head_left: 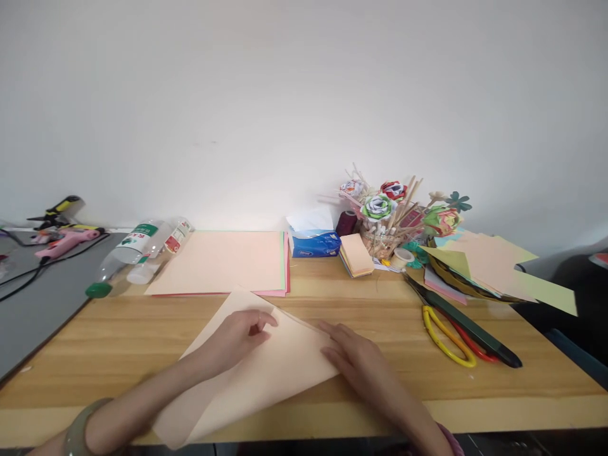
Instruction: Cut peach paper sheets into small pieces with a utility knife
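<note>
A folded sheet of pale peach paper (275, 361) lies slanted at the front of the table, its near left edge curling up. My left hand (237, 339), with a ring on one finger, is over the upper left of this sheet; its fingers are curled, with thumb and forefinger apart and nothing visible between them. At the sheet's right corner is my right hand (358, 361), with its thumb on top of the paper and its fingers along the upper edge. The fold's inside is hidden.
Behind lies a stack of coloured paper (228, 259), beside a blue tissue pack (313, 244) and small paper squares (356, 254). Plastic bottles (137, 240) and a pink glue gun (71, 242) are left. Scissors (449, 339), a dark green cutter (475, 329) and paper flowers (379, 207) stand right.
</note>
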### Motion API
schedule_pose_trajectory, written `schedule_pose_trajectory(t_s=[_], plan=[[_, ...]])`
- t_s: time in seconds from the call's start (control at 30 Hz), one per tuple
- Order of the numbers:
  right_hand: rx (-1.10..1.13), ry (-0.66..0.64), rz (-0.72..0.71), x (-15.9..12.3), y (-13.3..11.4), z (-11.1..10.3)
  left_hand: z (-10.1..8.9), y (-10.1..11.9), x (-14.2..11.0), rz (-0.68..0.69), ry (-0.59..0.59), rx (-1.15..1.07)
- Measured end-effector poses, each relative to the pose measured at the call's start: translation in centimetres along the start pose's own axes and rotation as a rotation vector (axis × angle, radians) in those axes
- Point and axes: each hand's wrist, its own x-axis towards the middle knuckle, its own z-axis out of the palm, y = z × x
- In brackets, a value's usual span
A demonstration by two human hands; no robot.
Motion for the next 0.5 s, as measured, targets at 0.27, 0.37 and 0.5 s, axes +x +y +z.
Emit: schedule_pose_trajectory(t_s=[0.27,0.37,0.5], plan=[[0.03,0.066,-0.005,0.39,0.31,0.12,-0.18,-0.37,0.15,0.049,-0.059,0.316],[-0.009,0.102,0.091,0.51,0.57,0.4,-0.25,-0.7,0.17,0.087,-0.078,0.454],[-0.007,0.071,0.068,0.62,0.67,0.48,-0.42,-0.95,0.26,0.118,-0.091,0.482]])
